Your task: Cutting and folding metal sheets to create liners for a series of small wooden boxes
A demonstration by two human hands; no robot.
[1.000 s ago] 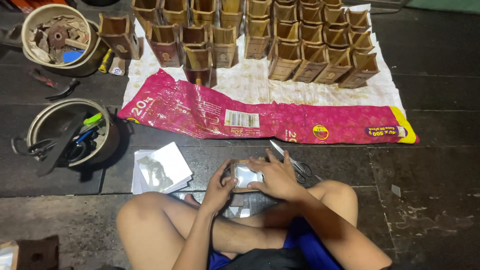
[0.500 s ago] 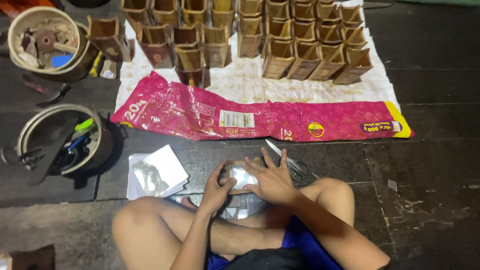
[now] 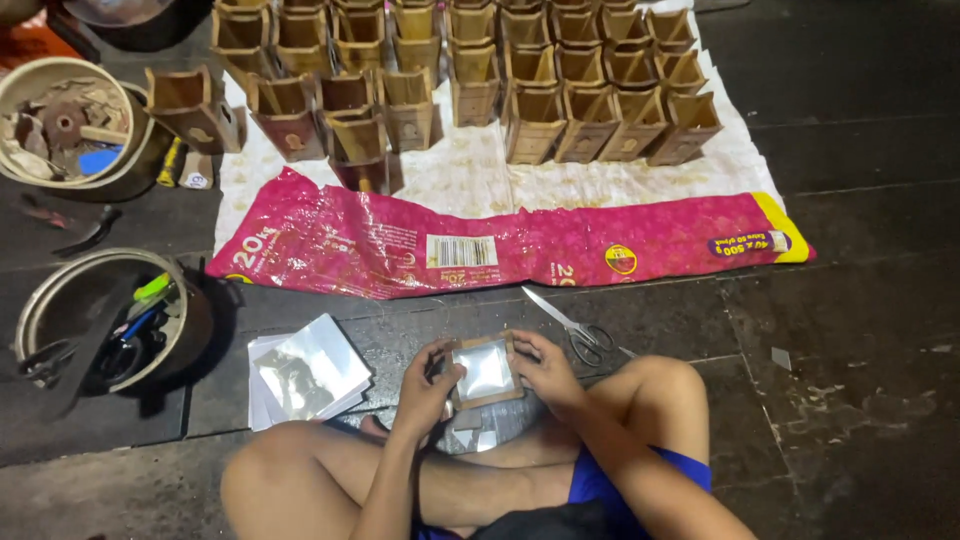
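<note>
Scissors (image 3: 572, 325) lie right of the frame (image 3: 486, 371), sheet stack (image 3: 308, 372) left.

Dark floor (image 3: 860, 150) bears sack (image 3: 500, 245), scissors (image 3: 570, 325), buckets (image 3: 110, 320).

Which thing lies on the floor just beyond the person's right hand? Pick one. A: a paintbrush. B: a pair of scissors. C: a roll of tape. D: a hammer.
B: a pair of scissors lies on the dark floor just past the right hand, blades pointing toward the pink bag.
</note>
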